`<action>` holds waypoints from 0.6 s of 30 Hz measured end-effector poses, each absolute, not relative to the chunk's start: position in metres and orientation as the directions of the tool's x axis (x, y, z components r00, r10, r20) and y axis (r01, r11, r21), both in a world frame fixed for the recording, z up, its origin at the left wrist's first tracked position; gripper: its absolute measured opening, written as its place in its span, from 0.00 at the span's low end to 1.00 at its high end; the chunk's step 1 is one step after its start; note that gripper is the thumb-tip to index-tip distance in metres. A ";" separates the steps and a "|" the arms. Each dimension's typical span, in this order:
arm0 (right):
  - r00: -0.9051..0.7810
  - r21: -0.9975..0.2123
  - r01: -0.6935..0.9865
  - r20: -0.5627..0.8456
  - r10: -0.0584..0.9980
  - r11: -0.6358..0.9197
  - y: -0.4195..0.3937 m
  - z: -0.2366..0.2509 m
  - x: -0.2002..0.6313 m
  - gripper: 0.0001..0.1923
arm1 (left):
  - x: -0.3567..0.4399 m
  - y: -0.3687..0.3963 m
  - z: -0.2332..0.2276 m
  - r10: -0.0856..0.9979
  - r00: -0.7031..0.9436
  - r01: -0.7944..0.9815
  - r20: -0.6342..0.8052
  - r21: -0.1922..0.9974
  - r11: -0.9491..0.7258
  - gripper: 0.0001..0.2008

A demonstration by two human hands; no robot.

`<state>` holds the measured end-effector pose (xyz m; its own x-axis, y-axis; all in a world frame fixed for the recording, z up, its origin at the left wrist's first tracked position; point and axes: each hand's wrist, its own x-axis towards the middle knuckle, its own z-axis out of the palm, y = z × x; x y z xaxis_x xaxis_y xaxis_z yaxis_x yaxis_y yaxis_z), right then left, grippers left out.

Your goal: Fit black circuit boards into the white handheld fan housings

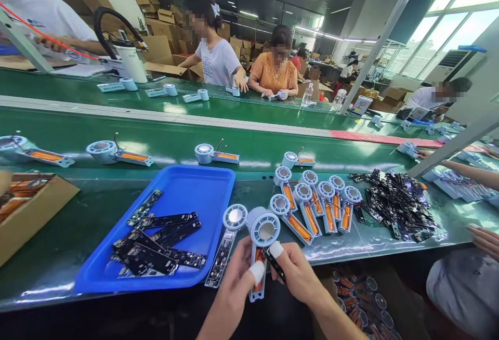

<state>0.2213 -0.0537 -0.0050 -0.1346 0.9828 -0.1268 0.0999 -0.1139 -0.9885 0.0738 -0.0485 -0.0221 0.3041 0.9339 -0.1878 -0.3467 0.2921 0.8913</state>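
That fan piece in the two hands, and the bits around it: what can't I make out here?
Head view only:
- fan housing: lower half hidden by left hand and right hand.
- circuit strip: mostly covered by the right hand's fingers.
- cardboard box: cut by the left edge.
- board pile: parts too small to tell.

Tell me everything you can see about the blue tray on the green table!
The blue tray is a shallow rectangle with rounded corners and a raised rim, and it looks like smooth plastic. It lies flat on the green table, turned at a slant, with its near edge close to the table's front. Inside, at the near end, sits a loose heap of long black circuit boards; the far end is bare. A cardboard box stands to its left. Neither hand touches it.
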 end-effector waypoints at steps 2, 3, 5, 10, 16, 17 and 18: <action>-0.100 -0.989 0.047 -0.146 0.984 -0.142 -0.053 -0.004 0.216 0.38 | 0.076 -0.050 -0.025 0.949 0.266 -0.235 -0.169 0.943 0.234 0.29; -0.085 -0.989 0.022 -0.151 0.985 -0.149 -0.053 -0.004 0.214 0.38 | 0.077 -0.050 -0.027 0.952 0.250 -0.187 -0.175 0.956 0.225 0.29; -0.054 -0.988 -0.025 -0.149 0.987 -0.151 -0.055 -0.003 0.210 0.37 | 0.080 -0.050 -0.030 0.959 0.199 -0.139 -0.201 0.963 0.230 0.29; 0.083 -0.999 0.050 -0.015 0.996 -0.020 -0.074 -0.009 0.207 0.20 | 0.083 -0.045 -0.033 0.975 0.074 -0.107 -0.211 0.970 0.218 0.25; 0.157 -0.933 0.332 0.202 0.967 0.141 -0.091 -0.022 0.207 0.20 | 0.085 -0.039 -0.022 0.987 0.040 0.006 -0.157 0.988 0.157 0.20; 0.176 -0.930 0.339 0.212 0.961 0.143 -0.089 -0.024 0.206 0.20 | 0.085 -0.040 -0.022 0.986 0.040 -0.002 -0.159 0.987 0.159 0.20; 0.194 -0.926 0.348 0.224 0.955 0.146 -0.088 -0.026 0.205 0.20 | 0.086 -0.041 -0.023 0.985 0.047 -0.020 -0.167 0.986 0.168 0.21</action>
